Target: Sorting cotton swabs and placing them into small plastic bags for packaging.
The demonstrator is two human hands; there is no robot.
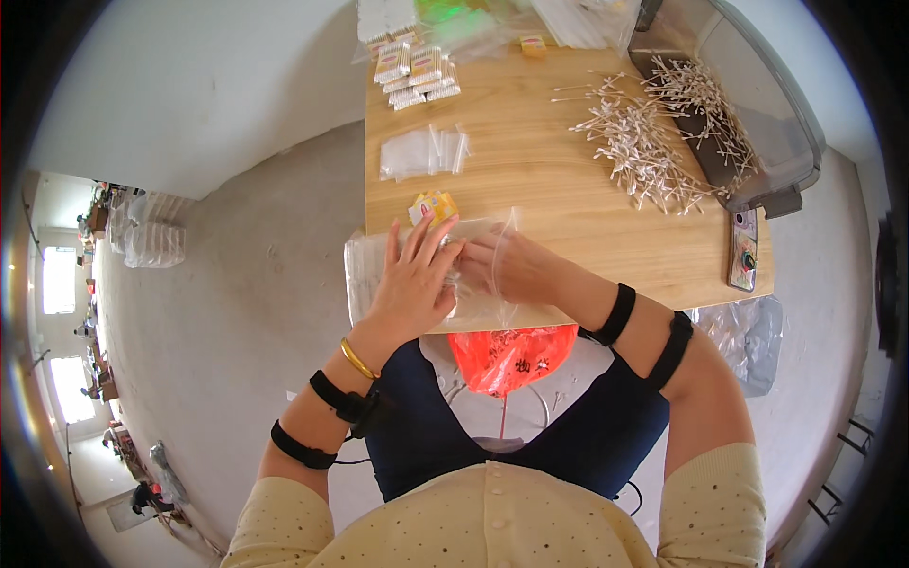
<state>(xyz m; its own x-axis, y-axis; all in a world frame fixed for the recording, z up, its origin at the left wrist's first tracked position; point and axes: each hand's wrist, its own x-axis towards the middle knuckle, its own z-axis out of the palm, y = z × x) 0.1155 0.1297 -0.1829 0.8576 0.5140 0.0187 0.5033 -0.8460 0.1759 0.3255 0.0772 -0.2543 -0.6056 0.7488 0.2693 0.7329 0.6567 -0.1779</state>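
- Nearest the camera, a cream dotted top and dark trousers fill the lower edge; a red plastic bag (511, 355) hangs between the knees, just under the bench edge.
- Both forearms wear black straps, and the left wrist also carries a gold bangle (358, 359).
- Left hand (414, 281) lies spread, its fingers (428, 237) pressing flat on a clear plastic pouch (478, 284) at the near edge of the wooden bench (530, 180).
- Right hand (516, 267) meets it from the other side, fingers curled and pinching the same pouch at its opening.
- By the look of it, that pouch is thin, see-through film: very light, limp, crinkly and probably slippery. It seems best held by pinching an edge near the mouth, with the other palm steadying it.
- Just beyond the fingertips sits a small yellow-and-orange packet (433, 205).
- Farther back lies a loose stack of empty clear pouches (423, 152).
- To the right, a scattered heap of white cotton swabs (653, 142) spills from a grey tray (757, 142); a phone (743, 250) lies near the bench's right edge.
- At the far end rest filled swab packets (414, 72).
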